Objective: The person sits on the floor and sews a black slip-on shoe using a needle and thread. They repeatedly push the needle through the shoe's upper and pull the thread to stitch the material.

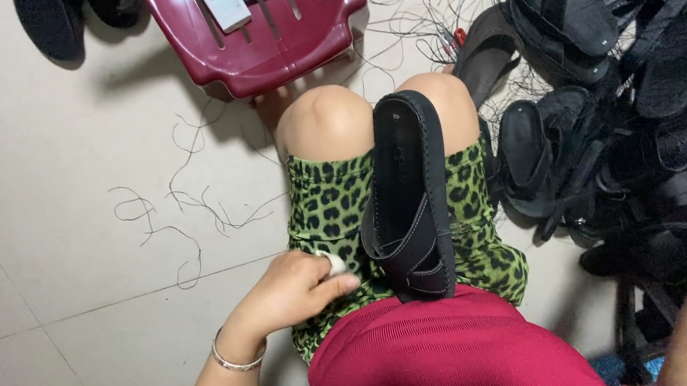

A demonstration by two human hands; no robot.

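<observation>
Tiled floor [52, 168], black sandal [409, 194] on lap, left hand [290, 291] pinched on small white object [335, 262].

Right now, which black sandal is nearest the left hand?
The black sandal lying lengthwise on the lap, just beside the left hand; the other sandals sit piled on the floor at right.
</observation>
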